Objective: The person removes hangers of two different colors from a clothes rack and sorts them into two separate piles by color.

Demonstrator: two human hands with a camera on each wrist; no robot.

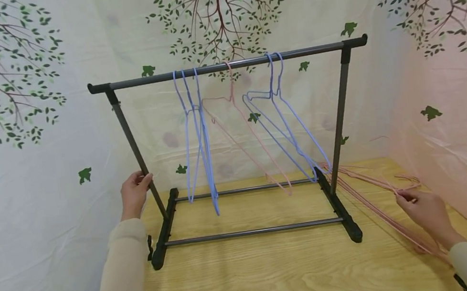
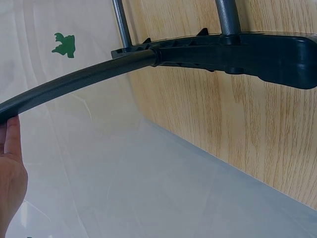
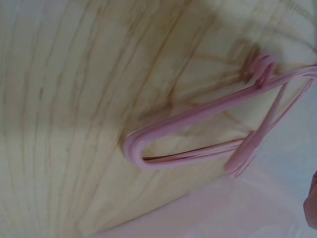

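A black clothes rack (image 1: 148,81) stands on the wooden table. My left hand (image 1: 133,195) grips its left post (image 1: 131,138) in the lower half, thumb on the near side; the left wrist view shows fingers (image 2: 14,141) against that post. On the right, my right hand (image 1: 426,214) pinches a pink clothes hanger (image 1: 387,185) near its hook. This hanger belongs to a bunch of pink hangers (image 3: 188,116) lying on the table beside the rack's right foot. Only a sliver of the right hand enters the right wrist view.
From the rack's bar hang several blue hangers (image 1: 208,158) left of centre, one pink hanger (image 1: 231,85) in the middle and two blue hangers (image 1: 303,120) on the right. Printed sheets (image 1: 43,224) enclose the table (image 1: 248,273) at the back and sides.
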